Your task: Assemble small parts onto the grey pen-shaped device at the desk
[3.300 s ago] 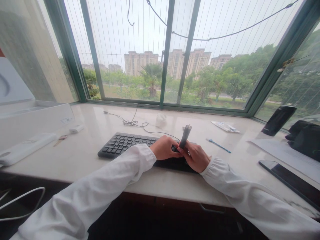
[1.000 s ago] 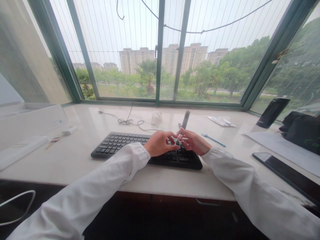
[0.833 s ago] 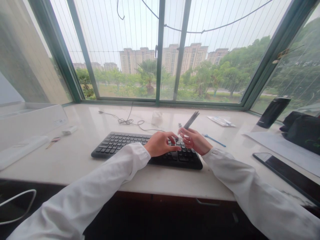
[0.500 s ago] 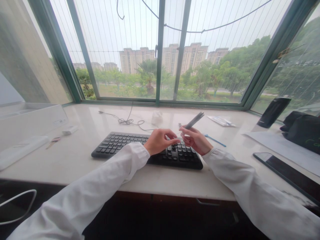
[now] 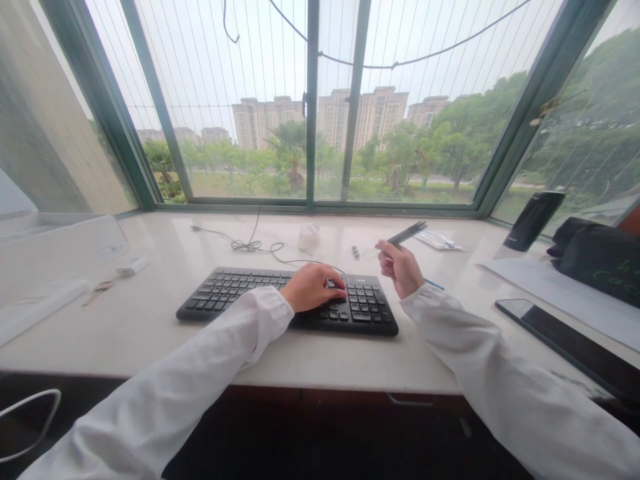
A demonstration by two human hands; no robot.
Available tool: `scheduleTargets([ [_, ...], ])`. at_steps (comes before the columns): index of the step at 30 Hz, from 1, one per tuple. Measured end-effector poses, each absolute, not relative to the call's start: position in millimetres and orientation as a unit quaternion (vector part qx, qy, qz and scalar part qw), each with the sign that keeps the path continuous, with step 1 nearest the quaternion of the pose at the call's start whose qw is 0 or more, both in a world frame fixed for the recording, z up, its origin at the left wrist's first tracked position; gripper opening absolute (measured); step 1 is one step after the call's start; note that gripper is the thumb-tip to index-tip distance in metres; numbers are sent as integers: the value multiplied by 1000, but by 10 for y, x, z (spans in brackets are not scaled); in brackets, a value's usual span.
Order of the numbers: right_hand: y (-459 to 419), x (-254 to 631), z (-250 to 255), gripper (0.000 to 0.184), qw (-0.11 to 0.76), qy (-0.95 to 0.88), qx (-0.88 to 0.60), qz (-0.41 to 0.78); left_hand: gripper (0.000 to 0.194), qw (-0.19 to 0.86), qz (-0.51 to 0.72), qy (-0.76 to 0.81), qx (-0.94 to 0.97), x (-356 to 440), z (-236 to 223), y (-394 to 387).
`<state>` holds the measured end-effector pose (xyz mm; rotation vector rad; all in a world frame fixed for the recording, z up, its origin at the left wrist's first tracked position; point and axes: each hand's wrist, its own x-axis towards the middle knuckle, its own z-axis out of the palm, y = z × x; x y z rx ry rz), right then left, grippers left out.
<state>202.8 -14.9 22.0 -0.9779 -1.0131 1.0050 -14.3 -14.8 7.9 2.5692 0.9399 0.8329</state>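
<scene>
The black keyboard (image 5: 270, 283) lies across the desk in front of me. My left hand (image 5: 315, 287) rests over its right half, fingers curled and thumb tip close to the fingertips at the keys. Anything between those tips is too small to make out. Just above the number pad, my right hand (image 5: 400, 267) is closed around a dark wire keycap puller (image 5: 407, 233). Its long handle points up and right, its thin wire loops stick out to the left. Small loose keycaps (image 5: 355, 252) sit on the desk behind the keyboard.
A cable (image 5: 250, 245) lies coiled behind the keyboard, near a small translucent item (image 5: 309, 237). To the right are a phone (image 5: 550, 333), paper (image 5: 530, 277), a black cylinder (image 5: 534, 221) and a plastic packet (image 5: 440, 239). On the left are a white box (image 5: 75, 243) and an adapter (image 5: 132, 267).
My hands have moved apart. The right hand went up and right with the keycap puller, its wire loops now off the keys. My left hand moved left and down onto the keyboard.
</scene>
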Motion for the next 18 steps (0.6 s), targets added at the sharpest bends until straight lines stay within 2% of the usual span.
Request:
scheduleTargets([
  [6, -98, 2094, 194, 18, 624, -495, -462, 389, 20, 161, 349, 333, 861, -137, 110, -150],
  [8, -112, 2068, 193, 12, 619, -494, -439, 424, 19, 154, 383, 321, 852, -136, 150, -171],
  [11, -176, 1981, 191, 6, 572, -482, -392, 536, 19, 135, 423, 308, 842, -129, 214, -223],
  [15, -292, 1840, 174, 17, 482, -516, -347, 618, 21, 123, 453, 293, 833, -105, 260, -302],
  [18, -348, 1771, 165, 28, 472, -538, -297, 632, 19, 115, 469, 263, 835, -83, 255, -330],
])
